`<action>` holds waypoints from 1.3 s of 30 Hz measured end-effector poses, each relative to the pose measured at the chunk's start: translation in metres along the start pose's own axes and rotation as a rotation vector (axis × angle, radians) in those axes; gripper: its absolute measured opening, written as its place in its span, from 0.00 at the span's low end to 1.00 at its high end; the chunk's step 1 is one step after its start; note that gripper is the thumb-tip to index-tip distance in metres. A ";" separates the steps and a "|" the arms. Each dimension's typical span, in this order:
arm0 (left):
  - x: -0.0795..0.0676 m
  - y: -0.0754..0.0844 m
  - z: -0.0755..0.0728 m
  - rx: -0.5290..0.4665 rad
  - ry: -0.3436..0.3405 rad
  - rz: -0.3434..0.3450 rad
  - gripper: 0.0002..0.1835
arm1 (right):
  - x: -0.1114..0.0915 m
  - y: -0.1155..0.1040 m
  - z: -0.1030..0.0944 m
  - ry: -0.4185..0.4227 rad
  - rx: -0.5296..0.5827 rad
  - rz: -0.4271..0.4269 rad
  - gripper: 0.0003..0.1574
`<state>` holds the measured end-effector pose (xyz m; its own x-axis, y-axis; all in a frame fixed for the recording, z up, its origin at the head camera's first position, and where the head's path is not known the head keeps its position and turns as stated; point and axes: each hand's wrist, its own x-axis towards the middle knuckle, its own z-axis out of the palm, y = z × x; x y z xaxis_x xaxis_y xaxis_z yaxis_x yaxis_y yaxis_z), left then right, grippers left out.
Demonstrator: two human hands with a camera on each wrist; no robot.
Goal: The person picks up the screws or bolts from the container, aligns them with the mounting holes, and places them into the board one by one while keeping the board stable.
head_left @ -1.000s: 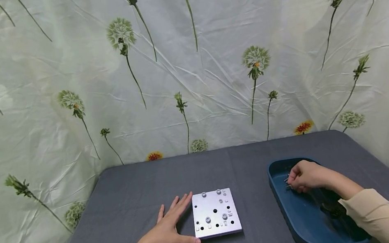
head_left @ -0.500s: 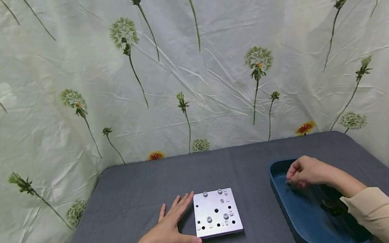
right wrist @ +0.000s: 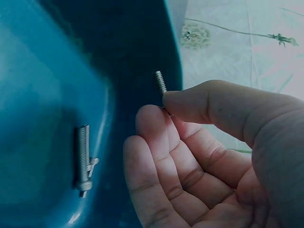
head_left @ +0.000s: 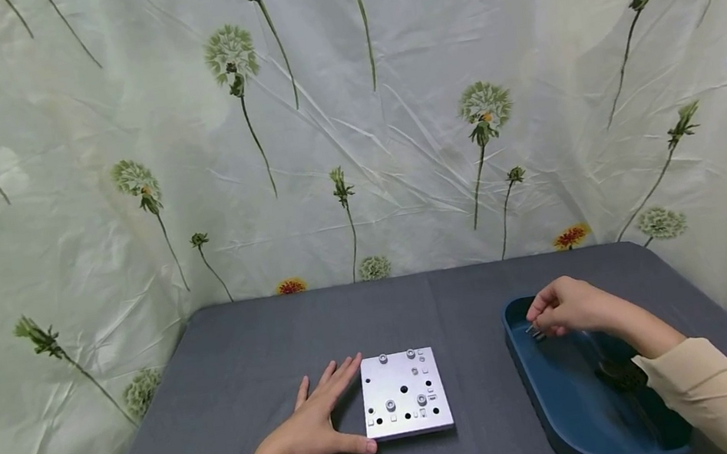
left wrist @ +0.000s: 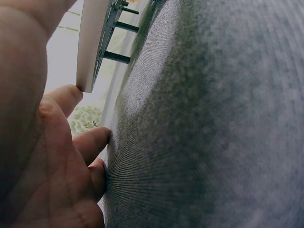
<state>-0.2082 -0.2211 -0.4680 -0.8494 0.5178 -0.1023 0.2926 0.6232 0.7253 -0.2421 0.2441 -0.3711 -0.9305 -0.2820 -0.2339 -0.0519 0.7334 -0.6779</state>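
Nearest, the left hand [head_left: 317, 423] lies with fingers straight and spread, gripping nothing; thumb tip and forefinger tip touch the near and far left corners of a metal plate [head_left: 385, 379]. The plate sits just right of these fingers, four screw heads [head_left: 391, 405] showing on its holed top; threaded shanks [left wrist: 117, 57] stick out underneath, toward the grey surface [head_left: 268, 341]. Farther off, well to the right of those fingers, the right hand [head_left: 573, 308] pinches a small threaded screw [right wrist: 161, 81] between thumb and fingertips, its head hidden by them. Below these fingers, inside a blue tray [head_left: 571, 415], lies a longer screw [right wrist: 84, 154] with a smaller metal piece [right wrist: 93, 164] against it. Beyond all the fingers hangs a dandelion-printed curtain [head_left: 143, 95].
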 end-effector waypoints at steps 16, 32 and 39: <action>-0.002 0.000 0.000 -0.008 -0.001 -0.006 0.68 | 0.011 -0.037 0.007 -0.027 -0.033 -0.062 0.07; 0.000 0.002 0.000 -0.001 -0.005 -0.025 0.68 | 0.040 -0.076 0.034 -0.056 -0.068 -0.162 0.06; -0.001 0.001 -0.001 0.001 -0.005 -0.015 0.68 | 0.051 -0.092 0.052 -0.066 -0.068 -0.184 0.07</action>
<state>-0.2078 -0.2214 -0.4669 -0.8514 0.5115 -0.1164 0.2803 0.6312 0.7232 -0.2660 0.1302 -0.3565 -0.8773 -0.4535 -0.1573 -0.2451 0.7050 -0.6655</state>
